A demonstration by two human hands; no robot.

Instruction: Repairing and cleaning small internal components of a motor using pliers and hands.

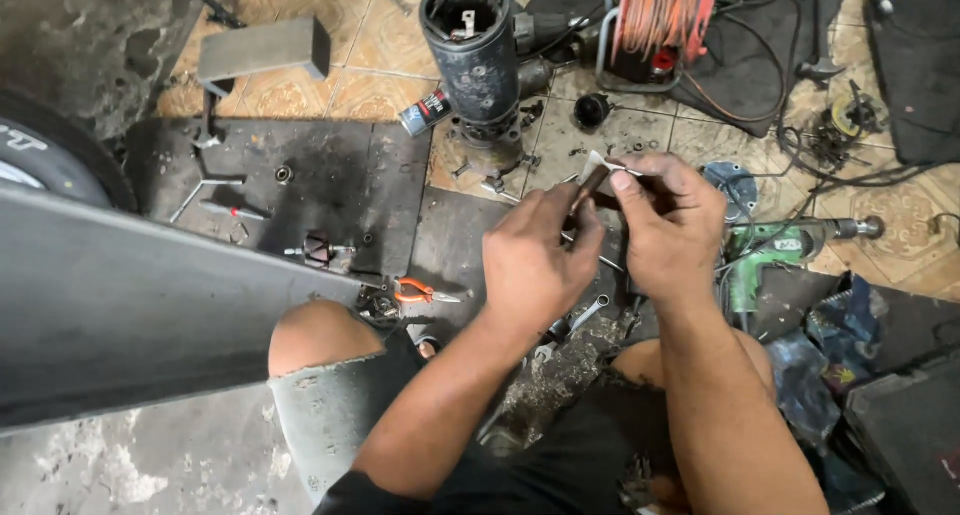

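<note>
While you crouch over the tiled floor [380, 85], the thing that matters sits between your two hands, raised above your knees: a short brown rod-like part [588, 187], its long axis slanting from lower left near your left hand [540, 260] up and to the right toward your right hand [668, 225]. Your left hand has the lower end, fingers curled shut around it with the thumb laid along the shaft, knuckles toward you. Your right hand meets it from the other side, its thumb and forefinger pinched on a small strip of pale paper or abrasive sheet [605, 163] that touches the upper end of the rod; whether the strip wraps all the way round cannot be told from here. So both hands are closed, close together and nearly touching, each about equally near the part, with both forearms running up from your lap and converging. Just beyond your hands stands a dark cylindrical motor housing [475, 55], upright with its open end up, and small bolts and washers lie scattered near its base. Beyond your right hand is a reel of orange cable [662, 15]; just to the right of that hand lies a green power drill [780, 250]. To the left of your left hand, orange-handled pliers [418, 293] rest on the dark mat [330, 175], and a spanner [585, 313] lies below your hands.
</note>
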